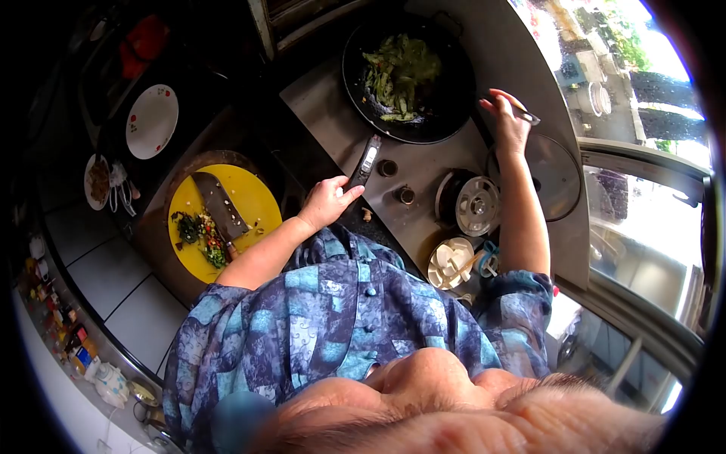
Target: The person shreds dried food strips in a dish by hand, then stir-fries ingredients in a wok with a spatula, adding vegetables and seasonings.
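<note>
A black wok with cooked green vegetables sits on the steel stove top. My left hand is closed around the wok's dark handle, which points toward me. Just right of the wok, my right hand is closed on a cooking utensil with a shiny metal handle end; its working end cannot be made out against the dark wok. Beneath my right forearm lies a glass lid, partly covered by the arm.
On the left, a yellow board holds a cleaver and chopped vegetables. Beyond it are a white plate and a small dish of food. A lidded pot and white bowl stand near the window.
</note>
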The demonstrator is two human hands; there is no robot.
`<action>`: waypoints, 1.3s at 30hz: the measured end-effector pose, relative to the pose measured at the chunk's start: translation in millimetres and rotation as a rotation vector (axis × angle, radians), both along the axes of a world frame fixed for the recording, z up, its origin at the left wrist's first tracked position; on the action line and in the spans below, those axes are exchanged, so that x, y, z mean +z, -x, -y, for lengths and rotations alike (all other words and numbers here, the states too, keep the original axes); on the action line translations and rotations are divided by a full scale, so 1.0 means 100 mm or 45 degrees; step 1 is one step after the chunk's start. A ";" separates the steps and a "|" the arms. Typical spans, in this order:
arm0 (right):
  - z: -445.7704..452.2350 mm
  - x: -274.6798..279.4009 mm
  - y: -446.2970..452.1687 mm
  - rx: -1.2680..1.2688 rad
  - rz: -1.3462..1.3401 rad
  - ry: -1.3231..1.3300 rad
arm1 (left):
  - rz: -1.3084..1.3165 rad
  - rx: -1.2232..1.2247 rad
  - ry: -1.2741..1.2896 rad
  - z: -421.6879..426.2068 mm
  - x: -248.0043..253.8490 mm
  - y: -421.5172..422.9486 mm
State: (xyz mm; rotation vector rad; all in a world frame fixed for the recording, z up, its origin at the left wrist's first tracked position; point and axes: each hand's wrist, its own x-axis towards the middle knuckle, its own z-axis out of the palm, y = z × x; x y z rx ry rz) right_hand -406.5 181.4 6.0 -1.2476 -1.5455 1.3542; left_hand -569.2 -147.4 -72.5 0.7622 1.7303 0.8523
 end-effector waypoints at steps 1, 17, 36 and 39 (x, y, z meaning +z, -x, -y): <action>0.06 -0.01 0.13 0.076 -0.120 0.029 | -0.017 -0.002 0.000 -0.01 0.04 0.01; 0.20 0.54 -0.21 0.225 0.377 -0.053 | 0.002 0.032 -0.031 0.00 0.04 0.00; 0.31 -0.14 -0.17 0.149 -0.034 0.477 | 0.015 0.016 -0.039 0.03 -0.02 -0.01; 0.44 0.15 -0.28 0.222 0.126 0.287 | 0.012 0.004 -0.013 0.05 -0.03 0.00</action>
